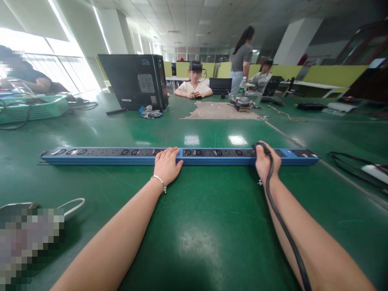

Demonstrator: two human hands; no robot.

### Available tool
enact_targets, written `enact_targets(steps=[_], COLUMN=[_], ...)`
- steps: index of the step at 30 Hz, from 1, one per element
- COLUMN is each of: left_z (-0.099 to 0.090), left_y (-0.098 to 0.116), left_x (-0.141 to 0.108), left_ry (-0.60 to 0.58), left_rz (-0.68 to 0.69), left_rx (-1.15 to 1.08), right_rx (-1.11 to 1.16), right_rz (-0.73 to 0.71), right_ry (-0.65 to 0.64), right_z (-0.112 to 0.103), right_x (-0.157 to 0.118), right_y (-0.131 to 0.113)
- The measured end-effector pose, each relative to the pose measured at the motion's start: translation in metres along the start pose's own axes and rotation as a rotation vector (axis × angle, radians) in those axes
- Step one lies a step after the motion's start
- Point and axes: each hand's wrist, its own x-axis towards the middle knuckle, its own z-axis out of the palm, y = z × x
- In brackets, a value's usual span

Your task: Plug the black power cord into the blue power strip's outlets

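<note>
A long blue power strip [218, 161] with black sockets along its top lies crosswise on the green table. My left hand [167, 163] grips it near the middle, fingers over the top and thumb by the near side. Toward the strip's right part, my right hand [269, 158] is closed around the black plug [260, 148] of a power cord. From this plug the black cord [280, 218] runs down along my right forearm. The plug is over the sockets; whether it is inserted in one is hidden by my fingers.
A black computer case [133, 83] stands at the back left, with work gloves [150, 112] beside it. Further left is a green basket [33, 109]. A blurred phone-like item [30, 238] lies near left. Black cables [354, 165] lie at right. Several people are around the room.
</note>
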Motion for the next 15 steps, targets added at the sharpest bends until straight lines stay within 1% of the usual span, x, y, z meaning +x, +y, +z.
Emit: enact_targets(steps=[2,3,4,5,7,10,12,15], left_z=[0.000,-0.001,-0.001,-0.001,-0.001,-0.001,-0.001,-0.001], left_y=[0.000,0.001,0.001,0.000,0.000,-0.001,-0.001,0.000], left_x=[0.000,0.000,0.000,0.000,0.000,0.000,0.001,0.000], left_ry=[-0.002,-0.003,-0.003,-0.003,0.000,0.000,-0.005,-0.011], left_rz=[-0.001,0.000,0.001,0.002,0.003,0.003,0.001,-0.004], left_rx=[0.003,0.004,0.005,0.003,-0.002,-0.006,-0.005,-0.001], right_rx=[0.072,0.095,0.118,0.141,0.139,0.130,0.131,0.130], right_rz=[0.027,0.032,0.046,0.082,0.218,0.294,0.300,0.294], right_ry=[0.158,0.218,0.240,0.257,0.295,0.332,0.326,0.291], right_z=[-0.009,-0.014,-0.018,-0.022,-0.027,-0.030,-0.030,-0.030], right_x=[0.008,0.012,0.016,0.019,0.023,0.025,0.026,0.027], right_y=[0.004,0.010,0.019,0.029,0.051,0.074,0.078,0.074])
